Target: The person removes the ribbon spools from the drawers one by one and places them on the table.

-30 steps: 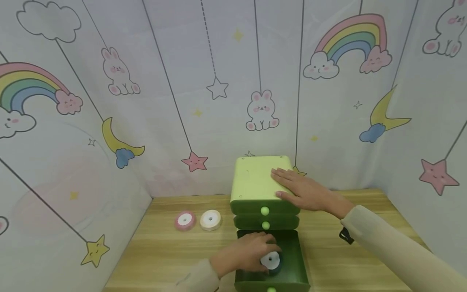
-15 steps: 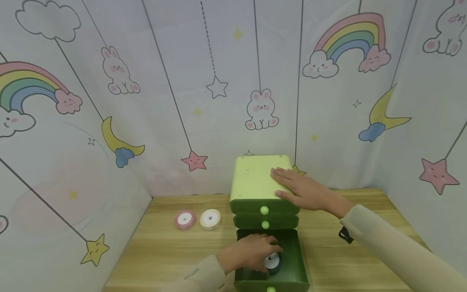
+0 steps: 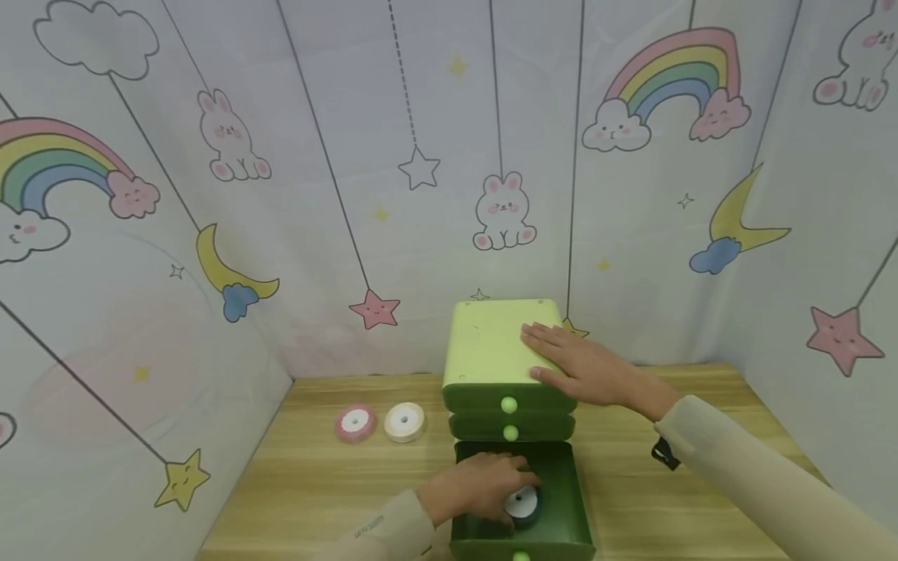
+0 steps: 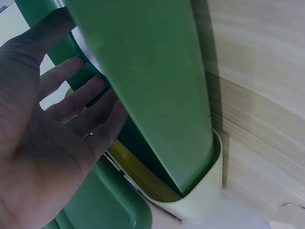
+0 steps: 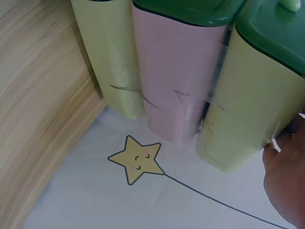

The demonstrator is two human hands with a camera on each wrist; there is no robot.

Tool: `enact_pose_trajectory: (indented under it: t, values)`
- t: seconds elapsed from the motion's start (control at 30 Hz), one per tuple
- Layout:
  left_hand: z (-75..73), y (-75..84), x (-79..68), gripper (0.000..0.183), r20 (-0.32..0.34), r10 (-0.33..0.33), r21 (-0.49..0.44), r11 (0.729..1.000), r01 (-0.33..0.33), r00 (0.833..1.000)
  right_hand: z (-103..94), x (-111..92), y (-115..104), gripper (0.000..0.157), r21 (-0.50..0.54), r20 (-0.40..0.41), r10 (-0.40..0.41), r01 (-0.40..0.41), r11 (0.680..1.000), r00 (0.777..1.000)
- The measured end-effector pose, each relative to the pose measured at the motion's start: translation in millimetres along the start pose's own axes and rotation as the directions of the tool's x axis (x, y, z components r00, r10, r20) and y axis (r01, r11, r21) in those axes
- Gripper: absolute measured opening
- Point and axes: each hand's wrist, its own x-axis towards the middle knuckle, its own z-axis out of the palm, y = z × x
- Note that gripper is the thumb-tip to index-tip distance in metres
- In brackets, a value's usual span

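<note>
A small chest of drawers (image 3: 466, 343) with a light yellow top stands at the middle right, its bottom green drawer (image 3: 561, 479) pulled out. Inside that drawer lies a dark-edged ribbon spool (image 3: 522, 505) with a white face. My left hand (image 3: 484, 483) reaches in over the left wall, fingers and thumb curled round the spool. In the left wrist view the drawer's green wall hides most of the spool, leaving a strip of its white face in sight. My right hand (image 3: 582, 362) rests on the chest's top with fingers straight; in the right wrist view its fingers touch the upper yellow section.
Left of the chest, a pink ribbon spool (image 3: 355, 423) and a cream ribbon spool (image 3: 404, 421) lie on the wooden table (image 3: 323, 483). Two upper drawers with round knobs (image 3: 509, 405) are closed. A printed cloth wall (image 3: 421, 257) stands close behind.
My left hand has shifted slightly right around the spool, which stays in the drawer. The right hand keeps its place on top of the chest.
</note>
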Motion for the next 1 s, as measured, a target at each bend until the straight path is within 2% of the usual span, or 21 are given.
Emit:
enact_pose_trajectory:
  t: [0.33, 1.0]
  values:
    - [1.2, 1.0, 0.2, 0.073, 0.006, -0.009, -0.025, 1.000, 0.009, 1.000, 1.7, 1.9, 0.3, 0.069, 0.012, 0.007, -0.002, 0.002, 1.000, 1.000]
    - [1.0, -0.5, 3.0, 0.069, 0.001, 0.017, -0.050, 0.999, -0.017, 1.000, 0.2, 0.2, -0.1, 0.070, 0.026, 0.017, 0.008, -0.009, 1.000, 1.000]
